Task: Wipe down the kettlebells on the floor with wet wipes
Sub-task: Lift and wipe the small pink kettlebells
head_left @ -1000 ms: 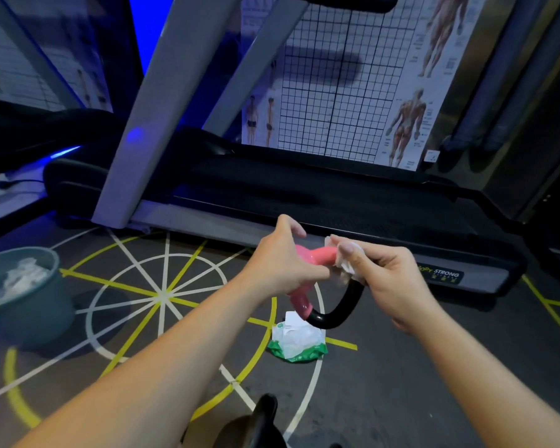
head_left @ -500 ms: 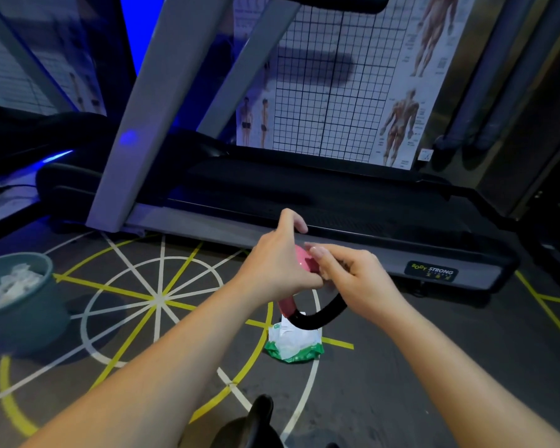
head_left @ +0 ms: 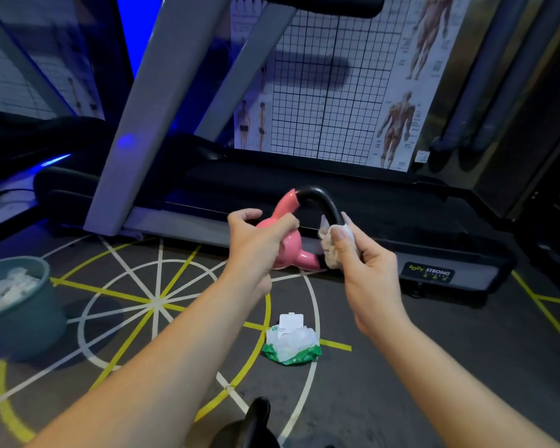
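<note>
I have the pink kettlebell [head_left: 292, 252] lifted off the floor [head_left: 434, 367], in the air in front of the treadmill [head_left: 337, 182]. My left hand [head_left: 259, 242] grips its rounded pink body from the left, with the fingers curled over it and 1 digit lifted clear at the top. The bell is tipped on its side, so the black handle [head_left: 324, 199] arcs up and to the right from the upper pink horn and comes down toward the lower one.

My right hand [head_left: 370, 276] pinches a crumpled wet wipe [head_left: 332, 252] between thumb and fingers. The wipe is pressed on the right leg of the handle, just above where the black meets the lower pink horn. The wipe looks greyish and bunched, and it hides that part of the handle.

On the floor below my hands lies the pack of wet wipes [head_left: 290, 344]. It has a green wrapper, its white flap is open and loose sheets bulge out. It sits on the yellow and white floor markings.

At the far left stands a teal bin [head_left: 23, 313] with white crumpled wipes [head_left: 8, 286] inside. At the bottom edge I see only the top of a dark kettlebell [head_left: 256, 421]. Anatomy posters [head_left: 401, 92] hang on the wall behind the treadmill.
</note>
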The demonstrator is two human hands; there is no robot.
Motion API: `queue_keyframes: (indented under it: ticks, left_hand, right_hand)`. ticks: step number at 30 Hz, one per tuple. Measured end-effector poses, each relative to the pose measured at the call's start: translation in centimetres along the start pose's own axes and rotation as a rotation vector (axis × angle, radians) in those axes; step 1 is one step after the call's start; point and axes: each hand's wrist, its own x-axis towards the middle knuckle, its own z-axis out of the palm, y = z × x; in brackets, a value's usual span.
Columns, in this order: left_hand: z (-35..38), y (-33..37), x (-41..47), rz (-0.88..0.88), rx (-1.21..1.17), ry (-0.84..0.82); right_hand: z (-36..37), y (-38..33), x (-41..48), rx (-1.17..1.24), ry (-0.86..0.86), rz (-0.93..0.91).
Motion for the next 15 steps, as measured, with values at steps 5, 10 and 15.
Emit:
queue_keyframes:
  ticks: [5,10,15]
  left_hand:
    - [0.8,-1.0,-0.1,-0.149,-0.219,0.070]
    - [1.4,-1.6,-0.6,-0.301,-0.424,-0.005]
    - [1.5,-1.6,-0.3,-0.301,-0.431,-0.021]
  right_hand:
    - [1.1,0.1,-0.7,0.146,0.035,0.057]
    - [3.4,0.5,-2.4,0.165,0.063,0.091]
    - [3.2,0.3,-2.1,-0.069,0.068,0.136]
